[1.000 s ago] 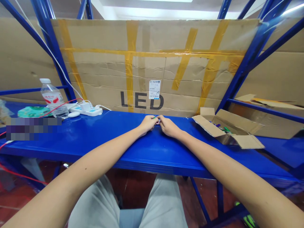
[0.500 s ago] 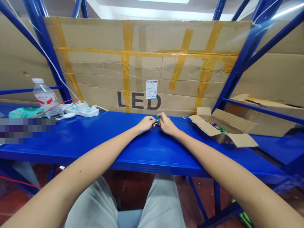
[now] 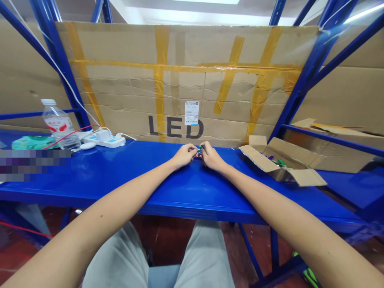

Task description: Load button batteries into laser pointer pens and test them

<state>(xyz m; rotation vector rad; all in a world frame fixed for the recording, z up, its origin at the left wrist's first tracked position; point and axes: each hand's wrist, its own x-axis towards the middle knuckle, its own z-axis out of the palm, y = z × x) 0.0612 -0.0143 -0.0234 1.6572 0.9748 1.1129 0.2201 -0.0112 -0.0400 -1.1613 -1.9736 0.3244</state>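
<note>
My left hand (image 3: pixel 185 156) and my right hand (image 3: pixel 211 157) meet over the middle of the blue table (image 3: pixel 120 168), near its back edge. Between their fingertips is a small cluster of shiny metallic pieces (image 3: pixel 198 154), coloured green, purple and dark red. Both hands have their fingers closed on it. The single pieces are too small to tell apart, and the fingers cover part of them. To the right an open cardboard box (image 3: pixel 306 154) holds small green and purple items (image 3: pixel 281 163).
A water bottle (image 3: pixel 58 124), a green packet (image 3: pixel 33 142) and a white power strip (image 3: pixel 105 139) with cables occupy the left of the table. A large cardboard panel (image 3: pixel 126 92) marked LED stands behind it. Blue rack posts (image 3: pixel 306 80) rise at both sides.
The fingertips of both hands have shifted slightly around the small cluster, and more of its green and purple parts shows between them. The arms are almost unmoved.
</note>
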